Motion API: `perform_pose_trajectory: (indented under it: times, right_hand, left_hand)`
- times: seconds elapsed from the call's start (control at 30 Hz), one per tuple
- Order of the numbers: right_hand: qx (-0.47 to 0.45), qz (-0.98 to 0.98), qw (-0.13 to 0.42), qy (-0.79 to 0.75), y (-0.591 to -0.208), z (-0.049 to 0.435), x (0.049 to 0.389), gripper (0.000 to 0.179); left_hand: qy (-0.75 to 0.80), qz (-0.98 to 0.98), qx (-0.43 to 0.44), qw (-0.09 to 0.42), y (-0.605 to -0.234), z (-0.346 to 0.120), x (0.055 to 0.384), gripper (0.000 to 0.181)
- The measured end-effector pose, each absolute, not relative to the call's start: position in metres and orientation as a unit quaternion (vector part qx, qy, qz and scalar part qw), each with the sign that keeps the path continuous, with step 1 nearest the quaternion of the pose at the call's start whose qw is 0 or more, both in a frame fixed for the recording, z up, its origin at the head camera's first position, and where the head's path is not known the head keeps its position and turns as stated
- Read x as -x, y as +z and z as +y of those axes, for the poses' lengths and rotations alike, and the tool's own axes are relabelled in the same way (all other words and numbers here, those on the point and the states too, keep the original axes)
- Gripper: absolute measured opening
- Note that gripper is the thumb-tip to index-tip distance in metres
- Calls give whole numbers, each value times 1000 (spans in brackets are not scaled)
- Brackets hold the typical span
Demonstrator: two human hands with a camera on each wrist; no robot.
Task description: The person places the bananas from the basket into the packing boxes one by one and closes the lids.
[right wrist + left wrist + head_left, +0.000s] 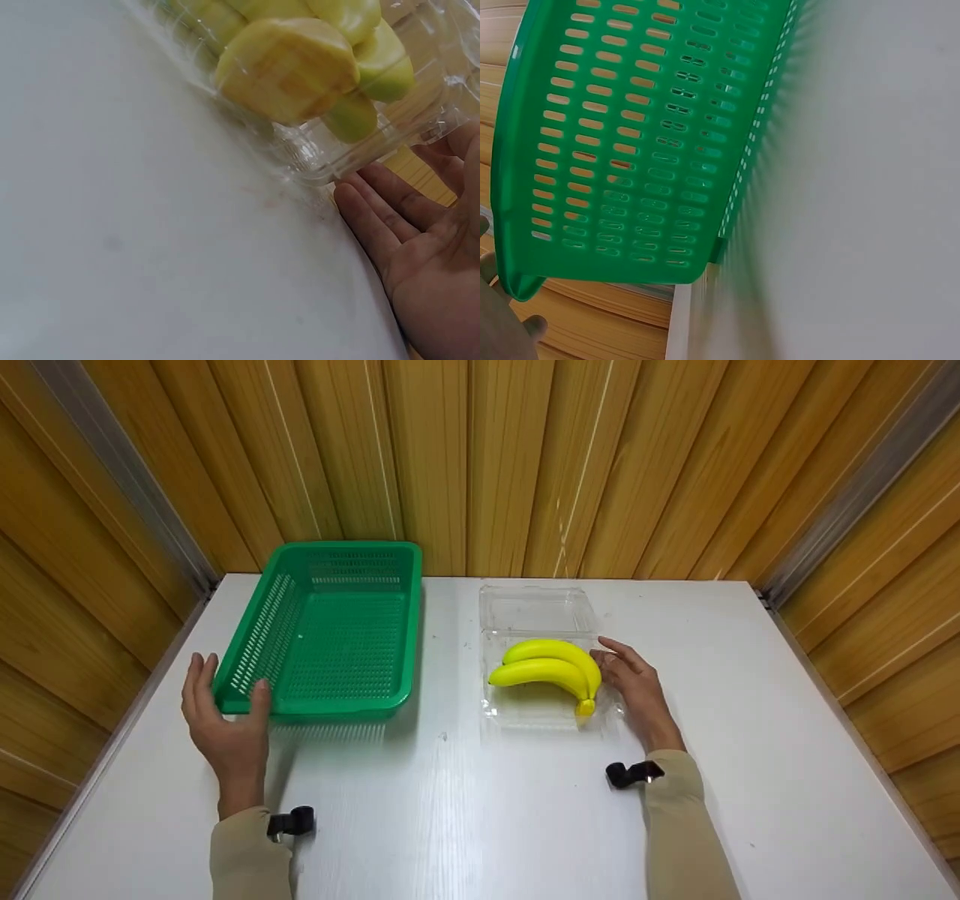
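A green plastic basket (pixel 341 706) with slotted walls stands on the left of the table. My left hand (pixel 229 731) is at its near left corner, fingers outside the left rim and thumb by the near rim; in the left wrist view only part of this hand shows beside the corner. On the right lies an opened clear plastic clamshell container (pixel 525 712), its lid (pixel 536 607) folded back. A bunch of yellow bananas (pixel 544 671) rests in the container. My right hand (pixel 634 686) touches the container's right side with fairly straight fingers (pixel 367 217).
The white table (pixel 442 810) meets a wood-panelled wall (pixel 495 472) at the back, and the basket stands close to that wall. More panels flank both sides. Black wrist cameras (pixel 292 820) sit on both sleeves.
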State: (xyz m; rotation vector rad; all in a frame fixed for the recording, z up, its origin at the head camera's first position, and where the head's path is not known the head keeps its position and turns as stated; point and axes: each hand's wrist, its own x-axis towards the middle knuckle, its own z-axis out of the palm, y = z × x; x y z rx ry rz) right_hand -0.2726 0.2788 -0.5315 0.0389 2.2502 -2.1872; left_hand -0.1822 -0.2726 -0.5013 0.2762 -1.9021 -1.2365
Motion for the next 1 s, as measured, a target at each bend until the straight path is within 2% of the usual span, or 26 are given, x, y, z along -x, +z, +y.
perform_pose_trajectory:
  times: [0.6, 1.0]
  right_hand:
    - [-16, 729, -7, -684, -533, 279, 272, 45]
    - [-8, 712, -8, -702, -534, 278, 273, 45]
  left_hand:
    - [-484, -760, -73, 429, -482, -254, 181, 72]
    - [-484, -749, -10, 452, -481, -236, 190, 72]
